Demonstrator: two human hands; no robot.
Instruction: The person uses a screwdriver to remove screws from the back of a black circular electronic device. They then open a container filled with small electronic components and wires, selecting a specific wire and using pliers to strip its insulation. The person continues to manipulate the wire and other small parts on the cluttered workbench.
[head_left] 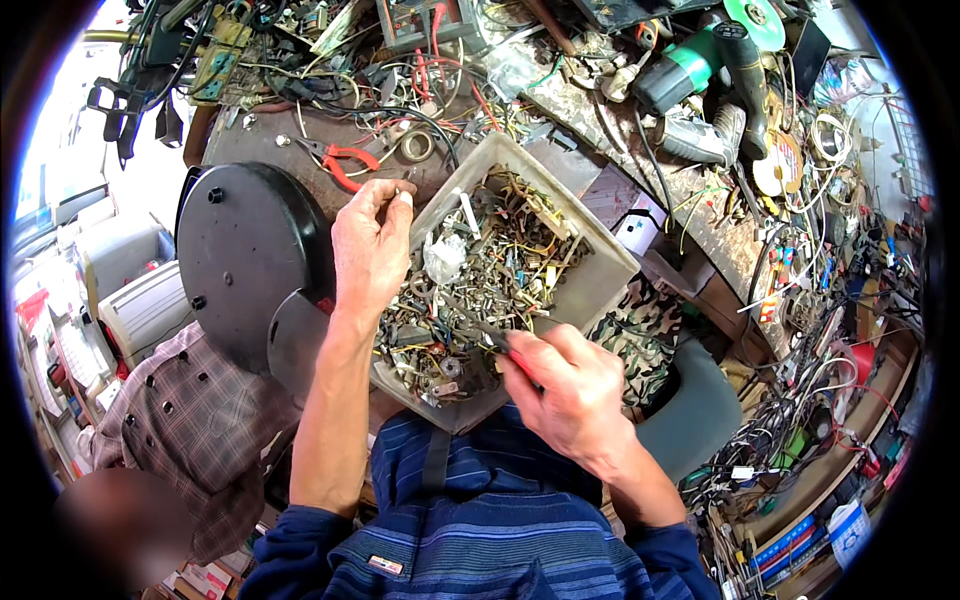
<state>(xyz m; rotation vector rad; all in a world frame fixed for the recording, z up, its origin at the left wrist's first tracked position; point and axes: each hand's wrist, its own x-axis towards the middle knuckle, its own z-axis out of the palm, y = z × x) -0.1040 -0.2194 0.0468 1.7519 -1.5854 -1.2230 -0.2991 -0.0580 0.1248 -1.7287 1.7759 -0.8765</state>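
A pale plastic bin [600, 250] sits tilted in front of me, full of loose screws, metal bits and wire scraps [500, 270]. Above its left edge, my left hand [372, 240] is closed in a pinch; what its fingertips hold is too small to name. My right hand [570, 390] grips a red-handled tool [522, 362] at the bin's near right side. The tool's dark tip [485, 332] points into the scraps, and its exact kind is hidden by my fingers. A crumpled clear plastic piece [444, 257] lies among the bits.
Red-handled pliers [350, 160] and a tape roll [416, 146] lie beyond my left hand. A round black appliance base [235, 265] stands left of the bin. A green power tool [690, 70] rests at the far right, above tangled cables [720, 450]. Another person [190, 430] is at left.
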